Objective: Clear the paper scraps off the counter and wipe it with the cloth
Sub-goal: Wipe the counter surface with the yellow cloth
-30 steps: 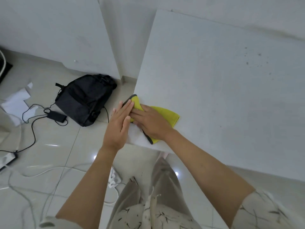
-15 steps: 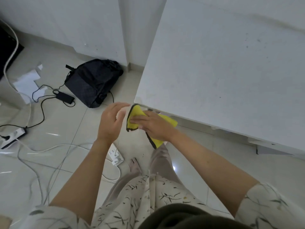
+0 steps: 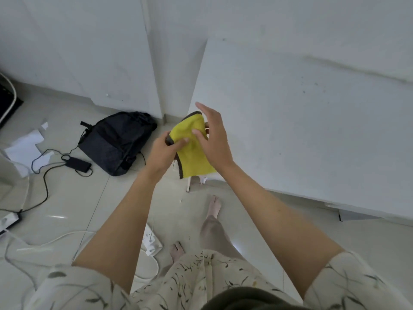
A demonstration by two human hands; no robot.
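At the bottom of the frame a patterned cream garment was seen, with both bare forearms reaching up from it toward the middle. Just above it, bare feet were planted on the pale tiled floor, and a white power strip with its cable lay beside them, lower centre. In the middle of the frame the yellow cloth was held up in the air, off the counter, its dark-trimmed edge hanging down. The left hand was closed round the cloth's left edge, thumb pinched over the yellow face. The right hand was pinching the cloth's upper right part between thumb and lower fingers, while the index finger was left sticking out straight toward the top. Small white paper scraps could be made out just under the cloth's lower hem, at the counter's near corner. The white counter filled the right half, a few dark specks dotted at its upper right. To the left of centre a black backpack was slumped on the floor, a black power adapter and its cord lying just left of it. White paper sheets were scattered at the far left edge, and white cabinet panels closed off the top of the frame.
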